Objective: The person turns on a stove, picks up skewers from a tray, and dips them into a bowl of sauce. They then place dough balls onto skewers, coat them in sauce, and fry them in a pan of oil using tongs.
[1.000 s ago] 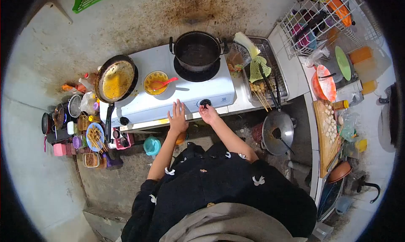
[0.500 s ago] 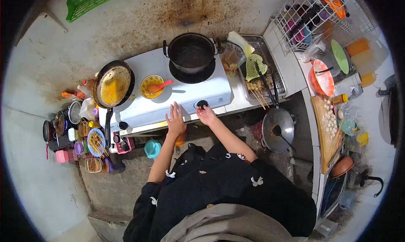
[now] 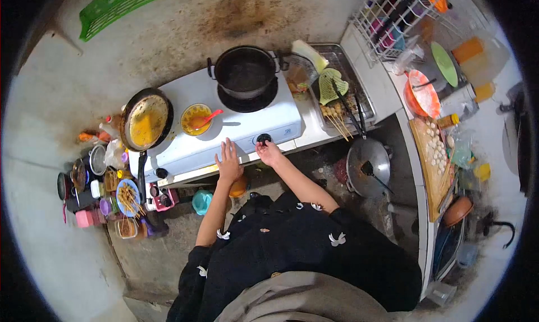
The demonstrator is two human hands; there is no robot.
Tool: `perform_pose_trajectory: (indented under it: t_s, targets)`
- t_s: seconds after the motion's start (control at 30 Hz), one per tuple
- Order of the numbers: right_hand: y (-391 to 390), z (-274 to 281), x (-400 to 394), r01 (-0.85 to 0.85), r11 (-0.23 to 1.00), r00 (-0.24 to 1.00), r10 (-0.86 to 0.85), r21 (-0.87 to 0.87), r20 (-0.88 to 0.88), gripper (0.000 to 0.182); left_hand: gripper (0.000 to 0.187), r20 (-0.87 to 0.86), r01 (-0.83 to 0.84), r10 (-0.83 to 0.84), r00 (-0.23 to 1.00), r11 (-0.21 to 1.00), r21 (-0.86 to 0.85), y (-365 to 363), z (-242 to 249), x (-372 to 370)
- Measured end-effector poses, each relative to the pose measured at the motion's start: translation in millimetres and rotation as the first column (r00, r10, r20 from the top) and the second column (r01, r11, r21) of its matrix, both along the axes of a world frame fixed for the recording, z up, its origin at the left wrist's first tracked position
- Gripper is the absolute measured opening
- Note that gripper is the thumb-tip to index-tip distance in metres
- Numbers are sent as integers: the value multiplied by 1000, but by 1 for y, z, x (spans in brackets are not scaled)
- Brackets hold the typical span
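Note:
My right hand (image 3: 270,152) has its fingers at the black knob (image 3: 263,138) on the front of the white gas stove (image 3: 252,125), closed around it. With fingers spread, my left hand (image 3: 228,162) rests against the stove's front panel, holding nothing. On the right burner sits a deep black pot (image 3: 245,75) with two side handles. A yellow patterned bowl (image 3: 188,115) with a red spoon (image 3: 212,115) stands on the middle of the stove top. At the left lies a frying pan (image 3: 129,136) with yellow, oily residue inside.
Right of the stove, a metal tray (image 3: 366,100) carries skewers (image 3: 337,120), tongs and a green slotted turner (image 3: 331,86). A wok (image 3: 359,159) is lower down. A cutting board (image 3: 422,148) holds small pale pieces; more skewers lie on a blue plate (image 3: 122,196) at left.
The whole view has shifted slightly left and tilted. Both hands keep about the same places on the stove front, the right at the knob and the left against the panel.

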State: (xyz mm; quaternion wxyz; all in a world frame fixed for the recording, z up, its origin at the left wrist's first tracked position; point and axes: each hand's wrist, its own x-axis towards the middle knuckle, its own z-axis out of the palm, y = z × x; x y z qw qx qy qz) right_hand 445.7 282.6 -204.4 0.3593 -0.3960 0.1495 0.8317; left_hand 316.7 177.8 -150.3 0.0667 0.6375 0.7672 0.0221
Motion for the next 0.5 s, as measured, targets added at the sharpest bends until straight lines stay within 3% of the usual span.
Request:
perform_pose_trajectory:
  t_s: [0.07,0.1,0.2,0.23,0.37,0.4,0.47,0.5]
  targets:
    - [0,1,1,-43,999,999,44,8,-29,21,90,-26,-16,16,1000,1000,20,1,-3,-1]
    - [0,2,3,-65,998,997,65,21,-44,21,96,77,-13,12,997,1000,23,1,-3,-1]
    - [-2,11,7,-109,994,991,111,23,-74,20,91,92,-17,16,996,1000,8,-1,1,1]
    - [-7,14,10,-158,979,987,160,126,-8,19,92,123,-8,5,992,1000,27,-2,3,2]
    - [-24,11,23,-279,923,956,294,265,-19,22,88,171,-36,30,985,999,32,-2,10,7]
    - [-29,10,29,-335,887,937,350,318,12,23,88,170,-20,14,985,999,36,-2,7,6]
    - [-41,12,41,-530,748,848,456,400,269,29,83,269,-92,45,962,983,162,-2,2,7]
    - [-48,14,50,-646,648,761,504,404,409,31,69,311,-134,51,949,959,250,-2,8,13]
